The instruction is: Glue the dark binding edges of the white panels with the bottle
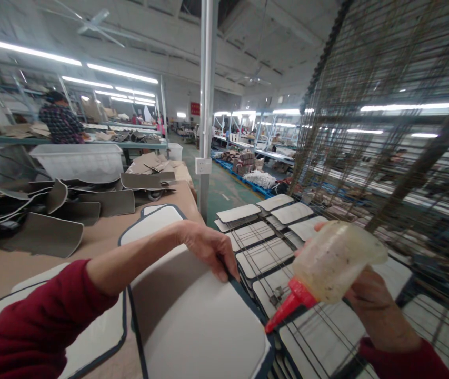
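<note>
My left hand [210,248] grips the dark edge of a white panel [192,316], fingers bent over its upper right side. The panel has a dark border and bends slightly. In my right hand [370,295] is a cloudy, yellowish squeeze bottle [337,260], tilted down to the left. Its red nozzle [289,305] has its tip at the panel's right dark edge. The bottle hides most of my right fingers. More dark-edged white panels [98,337] lie under and left of the held one.
Wire racks [263,258] bearing white panels stand at the right, with raised wire grids [366,131] above. Curved grey pieces [50,234] lie on the brown table [109,237]. A post [204,116] rises ahead. A person [60,118] is beyond the white bin [78,163].
</note>
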The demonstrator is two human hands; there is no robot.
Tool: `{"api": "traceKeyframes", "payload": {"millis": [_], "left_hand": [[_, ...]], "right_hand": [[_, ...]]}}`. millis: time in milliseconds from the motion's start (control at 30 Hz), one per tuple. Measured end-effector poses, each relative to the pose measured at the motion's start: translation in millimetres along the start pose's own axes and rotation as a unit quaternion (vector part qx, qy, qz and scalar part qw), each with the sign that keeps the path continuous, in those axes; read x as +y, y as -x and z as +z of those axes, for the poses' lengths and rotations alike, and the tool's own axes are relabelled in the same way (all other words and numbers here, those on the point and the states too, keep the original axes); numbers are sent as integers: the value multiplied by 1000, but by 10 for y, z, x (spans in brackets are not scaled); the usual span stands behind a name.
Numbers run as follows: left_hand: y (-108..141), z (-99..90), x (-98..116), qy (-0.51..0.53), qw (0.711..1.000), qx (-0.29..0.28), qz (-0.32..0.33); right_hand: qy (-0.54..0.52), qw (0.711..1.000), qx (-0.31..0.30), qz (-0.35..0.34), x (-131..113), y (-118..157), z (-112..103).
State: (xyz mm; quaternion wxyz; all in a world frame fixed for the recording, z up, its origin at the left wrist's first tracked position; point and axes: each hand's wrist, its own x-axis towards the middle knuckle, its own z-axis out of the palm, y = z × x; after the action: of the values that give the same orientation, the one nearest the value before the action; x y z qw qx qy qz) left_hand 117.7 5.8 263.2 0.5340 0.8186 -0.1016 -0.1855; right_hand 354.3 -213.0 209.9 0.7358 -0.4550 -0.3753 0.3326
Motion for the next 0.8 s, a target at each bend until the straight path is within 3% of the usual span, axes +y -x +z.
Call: {"api": "traceKeyframes", "payload": {"millis": [300, 433, 633, 800], "left_hand": [[84, -65, 25, -11, 1000, 7, -7], [140, -130, -47, -34, 999, 29, -4], [167, -233, -221, -48, 997, 53, 12], [113, -305, -279, -36, 997, 63, 34]], "right_hand": [[6, 999, 29, -19, 92, 99, -169], [8, 997, 39, -58, 30, 171, -108], [22, 988, 128, -88, 43, 374, 20], [23, 963, 176, -205, 102, 377, -90]]}}
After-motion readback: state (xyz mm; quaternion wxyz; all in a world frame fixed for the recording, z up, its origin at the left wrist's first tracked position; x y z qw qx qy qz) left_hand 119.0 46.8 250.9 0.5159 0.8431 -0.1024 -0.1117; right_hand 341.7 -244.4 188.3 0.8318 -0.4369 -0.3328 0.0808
